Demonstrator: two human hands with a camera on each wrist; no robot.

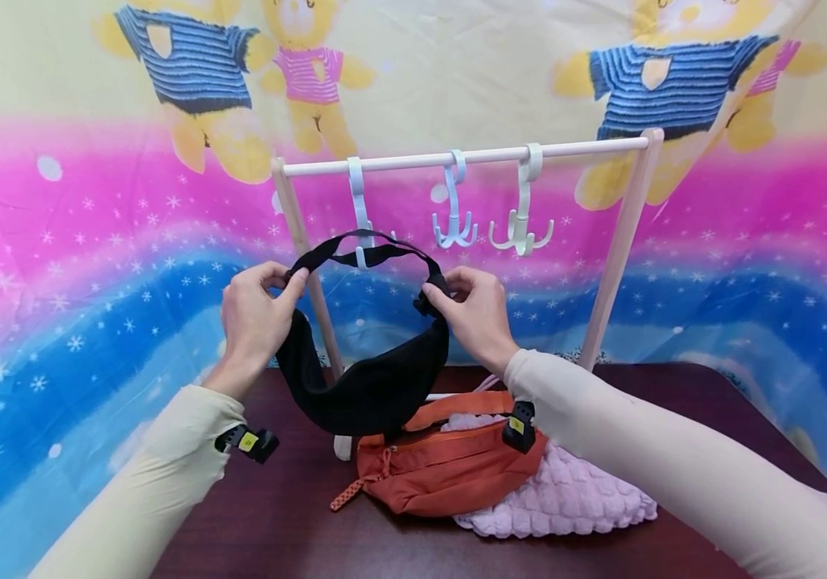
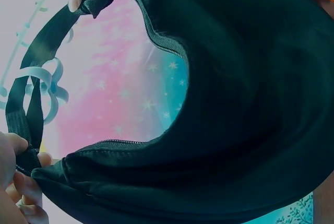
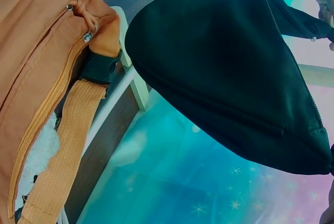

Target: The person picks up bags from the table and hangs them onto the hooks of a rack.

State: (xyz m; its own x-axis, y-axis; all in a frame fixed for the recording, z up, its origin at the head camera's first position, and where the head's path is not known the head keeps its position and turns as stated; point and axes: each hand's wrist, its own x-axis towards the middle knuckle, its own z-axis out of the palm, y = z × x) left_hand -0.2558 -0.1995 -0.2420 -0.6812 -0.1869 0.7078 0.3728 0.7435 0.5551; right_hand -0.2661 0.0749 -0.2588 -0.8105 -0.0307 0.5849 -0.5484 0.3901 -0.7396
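A black zippered sling bag [image 1: 377, 386] hangs between my two hands, its body sagging below them and its strap [image 1: 384, 241] arched above. My left hand [image 1: 257, 314] pinches the strap where it meets the bag's left end. On the other side, my right hand [image 1: 475, 310] pinches the right end near a black buckle. At the leftmost hook [image 1: 358, 197], the strap's loop passes among the prongs; whether the hook bears its weight, I cannot tell. The left wrist view shows the bag's zipper [image 2: 122, 141] along its inner curve.
A wooden rack [image 1: 623, 249] carries two more multi-prong hooks, one pale blue [image 1: 454, 213] and one cream [image 1: 524, 213]. On the dark table [image 1: 261, 515] lie an orange waist bag [image 1: 450, 474] and a lilac quilted bag [image 1: 565, 498], partly under it. A printed cloth [image 1: 95, 241] stands behind.
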